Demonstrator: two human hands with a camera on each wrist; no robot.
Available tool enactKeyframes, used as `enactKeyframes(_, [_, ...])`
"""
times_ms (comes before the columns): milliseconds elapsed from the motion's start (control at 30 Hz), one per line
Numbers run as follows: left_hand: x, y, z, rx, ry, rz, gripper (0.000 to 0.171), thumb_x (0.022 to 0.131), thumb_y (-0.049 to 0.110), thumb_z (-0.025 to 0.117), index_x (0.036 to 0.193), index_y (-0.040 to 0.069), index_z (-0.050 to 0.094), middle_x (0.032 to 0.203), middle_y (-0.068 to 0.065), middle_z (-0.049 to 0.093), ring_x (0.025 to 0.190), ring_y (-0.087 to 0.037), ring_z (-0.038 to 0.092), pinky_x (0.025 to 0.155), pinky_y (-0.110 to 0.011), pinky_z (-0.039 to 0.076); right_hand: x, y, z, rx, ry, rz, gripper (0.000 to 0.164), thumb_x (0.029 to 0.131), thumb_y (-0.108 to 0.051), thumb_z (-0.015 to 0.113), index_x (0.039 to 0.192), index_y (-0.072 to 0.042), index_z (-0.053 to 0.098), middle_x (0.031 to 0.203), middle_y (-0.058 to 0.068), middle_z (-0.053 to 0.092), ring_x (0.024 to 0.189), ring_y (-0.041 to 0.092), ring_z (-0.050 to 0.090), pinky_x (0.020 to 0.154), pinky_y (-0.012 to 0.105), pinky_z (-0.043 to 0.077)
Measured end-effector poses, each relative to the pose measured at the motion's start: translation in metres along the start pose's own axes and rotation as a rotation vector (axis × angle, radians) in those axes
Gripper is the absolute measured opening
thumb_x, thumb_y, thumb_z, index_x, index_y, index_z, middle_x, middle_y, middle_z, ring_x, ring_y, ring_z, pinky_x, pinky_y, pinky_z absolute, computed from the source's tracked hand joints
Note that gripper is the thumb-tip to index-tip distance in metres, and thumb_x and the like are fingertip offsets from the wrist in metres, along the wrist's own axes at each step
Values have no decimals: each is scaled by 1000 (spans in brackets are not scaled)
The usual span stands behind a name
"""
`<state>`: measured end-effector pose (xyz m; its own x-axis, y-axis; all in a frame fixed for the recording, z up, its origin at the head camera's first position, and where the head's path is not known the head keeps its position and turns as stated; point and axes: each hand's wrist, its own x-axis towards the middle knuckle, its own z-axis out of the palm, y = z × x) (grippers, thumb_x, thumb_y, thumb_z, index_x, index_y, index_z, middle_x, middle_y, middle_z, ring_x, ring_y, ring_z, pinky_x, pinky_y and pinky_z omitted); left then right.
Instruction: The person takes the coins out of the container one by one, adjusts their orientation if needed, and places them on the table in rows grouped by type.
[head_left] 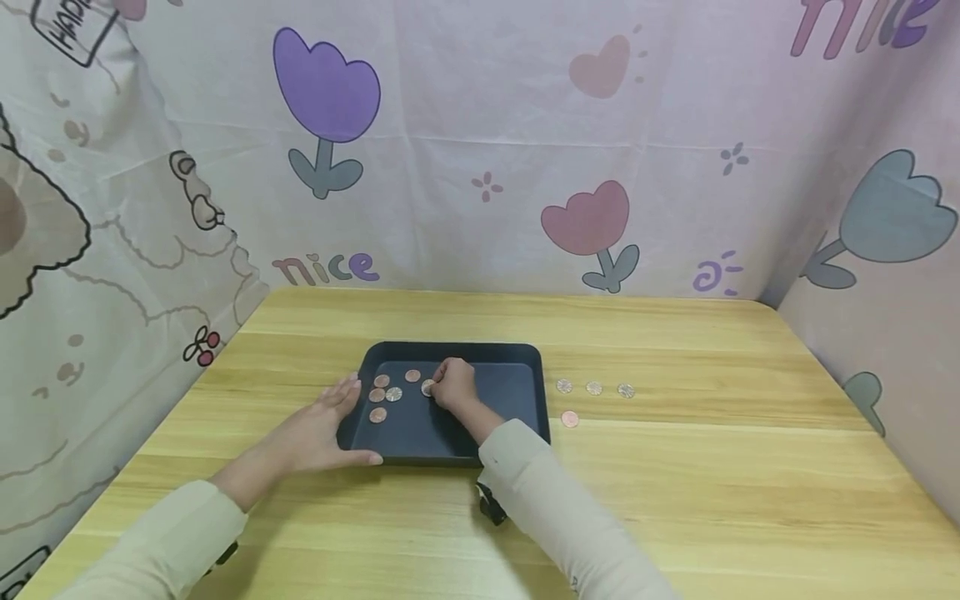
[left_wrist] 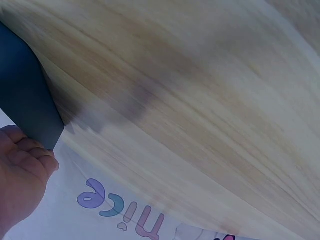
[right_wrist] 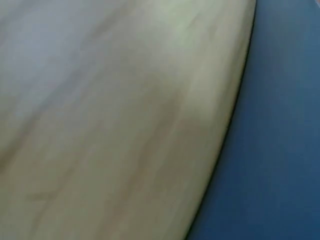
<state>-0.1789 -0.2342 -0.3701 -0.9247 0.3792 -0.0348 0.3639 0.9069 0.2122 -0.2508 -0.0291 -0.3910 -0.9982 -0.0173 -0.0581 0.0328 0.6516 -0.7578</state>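
A dark rectangular tray (head_left: 495, 400) lies on the wooden table, with several copper and silver-coloured coins on its left half. My left hand (head_left: 322, 429) rests against the tray's left wall, its thumb stretched toward the front corner. In the left wrist view, the fingers (left_wrist: 35, 155) of that hand are at the tray's edge (left_wrist: 30, 85). Over the middle of the tray, my right hand (head_left: 455, 387) pinches a silver-coloured coin (head_left: 427, 387) between bent fingers. The right wrist view has only the tray (right_wrist: 270, 130) and tabletop, with the hand out of sight.
Right of the tray, three silver-coloured coins (head_left: 594, 388) lie in a row on the table (head_left: 712, 467), with a copper coin (head_left: 570, 419) below them. A printed cloth (head_left: 465, 225) hangs behind the table and along both sides.
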Motion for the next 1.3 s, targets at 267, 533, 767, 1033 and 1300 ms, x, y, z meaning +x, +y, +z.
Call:
enactKeyframes(267, [0,1,1,6,12,5,118,65,75,60,142,-8,27,150,-26,21,135,-48,24,106,-58,30,-1,6,-14,247,-53,205,18,85,-11,66,71,0,70,59,5,61,40,12,43,38,24,36])
enactKeyframes(533, [0,0,1,9,10,2,118,65,75,60,142,-8,27,151,-26,21,135,-48,25,106,-59,30,-6,11,-36,336,-97,231,16,85,-11,65,78,2,71,77,8,65,45,11,44,42,23,38])
enactKeyframes(767, [0,1,2,4,15,4,117,65,74,61,142,-8,27,150,-26,22,135,-48,25,106,-58,30,-11,13,-58,395,-138,207,17,86,-8,63,82,8,69,72,6,56,43,11,40,41,21,35])
enactKeyframes(1033, [0,1,1,5,10,-3,117,65,75,61,142,-8,27,150,-26,22,135,-48,25,106,-58,30,-14,20,-85,428,-143,181,16,87,-14,63,88,1,69,47,-2,43,42,9,38,43,21,36])
enactKeyframes(1300, [-1,2,1,6,13,5,116,66,73,62,142,-8,27,150,-27,22,134,-49,26,105,-59,30,-17,33,-104,427,-113,175,16,86,-10,63,87,5,66,50,-2,42,43,8,37,42,18,32])
